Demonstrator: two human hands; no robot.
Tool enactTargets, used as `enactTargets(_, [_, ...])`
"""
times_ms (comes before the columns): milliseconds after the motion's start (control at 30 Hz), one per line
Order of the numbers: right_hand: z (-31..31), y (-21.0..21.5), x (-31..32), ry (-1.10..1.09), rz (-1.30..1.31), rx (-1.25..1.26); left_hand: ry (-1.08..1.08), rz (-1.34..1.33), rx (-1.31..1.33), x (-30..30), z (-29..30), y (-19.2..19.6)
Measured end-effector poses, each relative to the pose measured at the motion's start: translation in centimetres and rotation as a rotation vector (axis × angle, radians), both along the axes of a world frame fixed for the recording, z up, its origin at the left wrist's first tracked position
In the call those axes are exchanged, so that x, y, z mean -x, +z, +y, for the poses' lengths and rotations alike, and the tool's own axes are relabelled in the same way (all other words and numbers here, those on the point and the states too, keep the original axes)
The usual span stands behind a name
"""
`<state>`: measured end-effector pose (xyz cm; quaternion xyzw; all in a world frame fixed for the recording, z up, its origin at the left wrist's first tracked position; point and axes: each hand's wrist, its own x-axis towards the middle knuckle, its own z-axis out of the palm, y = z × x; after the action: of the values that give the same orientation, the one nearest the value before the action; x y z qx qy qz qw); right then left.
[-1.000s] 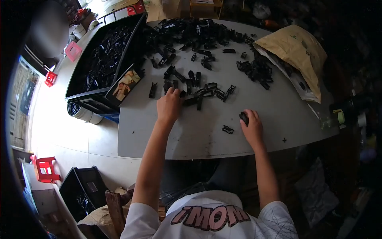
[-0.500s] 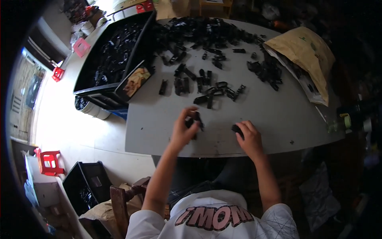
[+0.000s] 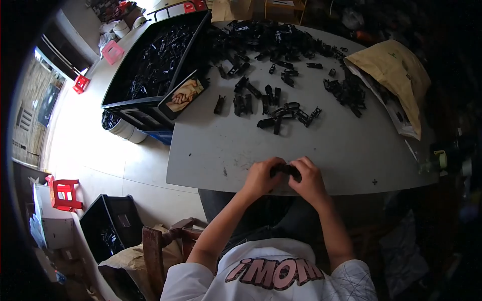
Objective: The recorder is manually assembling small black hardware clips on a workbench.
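Observation:
Close to the table's near edge my left hand (image 3: 259, 178) and my right hand (image 3: 310, 181) meet, fingers closed on small black plastic parts (image 3: 286, 170). The parts touch or join between my fingertips; their exact shape is mostly covered. Beyond my hands lies a loose group of similar black plastic pieces (image 3: 277, 124), some upright and some on their sides. Farther back, a big pile of the same pieces (image 3: 271, 36) spreads along the far side of the grey table (image 3: 226, 145).
A black crate (image 3: 139, 106) full of black parts stands at the left, a phone-like screen (image 3: 185, 94) leaning on its corner. To the right are a smaller heap (image 3: 347, 94) and an open brown paper sack (image 3: 394, 67). A wooden chair (image 3: 152, 256) stands at my left.
My left hand has moved right and nearer, bringing its black part against the one in my right hand. My right hand shifted slightly. The whole view has swung a little left.

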<state>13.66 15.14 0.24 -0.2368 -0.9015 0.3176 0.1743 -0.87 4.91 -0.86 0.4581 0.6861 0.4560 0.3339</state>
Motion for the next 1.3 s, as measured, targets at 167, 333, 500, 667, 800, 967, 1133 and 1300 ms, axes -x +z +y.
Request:
enactTargets(167, [-0.1, 0.2, -0.2, 0.014, -0.005, -0.025, -0.002, 0.011, -0.055, 0.1, -0.2, -0.9])
enactTargets(333, [-0.4, 0.7, -0.5, 0.021, -0.073, -0.100, -0.008, -0.019, -0.014, -0.1, -0.2, -0.4])
enactTargets(500, [-1.3, 0.4, -0.2, -0.009, 0.035, -0.045, 0.073, -0.080, -0.054, -0.6, -0.2, -1.1])
enactTargets(667, [0.0, -1.2, -1.7, -0.102, 0.019, 0.636, -0.004, -0.236, -0.143, -0.2, -0.8, -0.5])
enactTargets(800, [-0.2, -0.8, -1.7, -0.042, 0.006, 0.620, -0.058, -0.316, -0.081, -0.1, -2.7, -0.5])
enactTargets(967, [5.1, -2.0, 1.4, -0.220, 0.210, 0.151, -0.136, 0.063, -0.144, -1.0, -5.3, 0.0])
enactTargets(1133, [10.5, -2.9, 6.2, -0.431, 0.241, -0.348, -0.263, 0.415, -0.078, -2.5, -6.7, 0.0])
enactTargets(1300, [11.1, -3.1, 6.2, -0.346, 0.002, -0.230, -0.288, 0.447, -0.181, -2.3, -6.6, 0.8])
